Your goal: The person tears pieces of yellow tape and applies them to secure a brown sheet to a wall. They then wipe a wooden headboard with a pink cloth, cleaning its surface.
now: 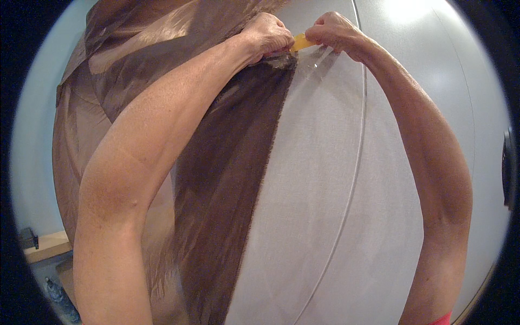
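Observation:
Both arms reach up to the top of the view. My left hand grips the gathered edge of a brown fabric, which hangs down in folds below and to the left. Pinched in the fingers of my right hand is a small yellow object, perhaps a clip; its other end touches the left hand's fingers. Its exact kind cannot be told. A sheer white fabric hangs beneath the hands, beside the brown fabric's frayed edge. My fingertips are partly hidden.
A thin white cord or cable runs down past the sheer fabric, before a pale wall. At the lower left are a wooden shelf with a dark object on it and a plastic bottle. A dark object stands at the far right.

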`<state>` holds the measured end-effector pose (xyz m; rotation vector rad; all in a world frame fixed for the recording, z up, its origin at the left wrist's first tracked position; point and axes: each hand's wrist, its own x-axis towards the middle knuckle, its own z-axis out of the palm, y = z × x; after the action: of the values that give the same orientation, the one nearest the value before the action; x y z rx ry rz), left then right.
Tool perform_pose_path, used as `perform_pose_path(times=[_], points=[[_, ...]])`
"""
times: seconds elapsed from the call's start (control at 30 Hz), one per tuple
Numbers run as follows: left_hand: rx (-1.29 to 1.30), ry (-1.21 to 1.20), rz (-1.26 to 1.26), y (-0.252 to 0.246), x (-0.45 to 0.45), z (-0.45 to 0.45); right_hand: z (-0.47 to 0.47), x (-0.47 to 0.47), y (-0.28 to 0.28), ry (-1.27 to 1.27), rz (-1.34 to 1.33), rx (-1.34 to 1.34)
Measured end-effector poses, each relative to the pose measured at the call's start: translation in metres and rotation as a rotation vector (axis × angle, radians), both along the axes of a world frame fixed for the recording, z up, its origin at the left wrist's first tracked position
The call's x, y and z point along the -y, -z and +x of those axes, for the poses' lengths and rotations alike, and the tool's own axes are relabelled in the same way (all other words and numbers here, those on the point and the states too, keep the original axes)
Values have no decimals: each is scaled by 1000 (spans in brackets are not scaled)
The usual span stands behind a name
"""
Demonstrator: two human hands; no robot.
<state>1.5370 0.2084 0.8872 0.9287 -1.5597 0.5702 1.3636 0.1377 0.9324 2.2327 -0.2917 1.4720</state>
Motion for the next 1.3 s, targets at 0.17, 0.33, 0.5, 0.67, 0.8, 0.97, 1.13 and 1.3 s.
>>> perform_pose_path(times=[0.17,0.33,0.5,0.67,0.8,0.97,1.13,1.3], points=[[-10,-44,-7,3,-1,-3,1,1,-1,15,-67,-1],[-8,-102,-15,2,-2,-9,-3,-4,-1,42,-17,2],[-6,-169,0,0,1,-12,-5,-1,-1,42,-29,9],[-4,-213,-21,-1,6,-12,-3,7,-7,30,-95,19],[-29,-170,1,-2,9,-11,-2,8,-8,41,-108,18],[-12,-205,-18,-5,15,-7,1,-5,-3,161,-30,28],[-9,-238,0,-5,12,-13,6,-14,7,302,-61,144],[-59,-300,109,-10,9,-31,-6,-14,4,385,-45,94]])
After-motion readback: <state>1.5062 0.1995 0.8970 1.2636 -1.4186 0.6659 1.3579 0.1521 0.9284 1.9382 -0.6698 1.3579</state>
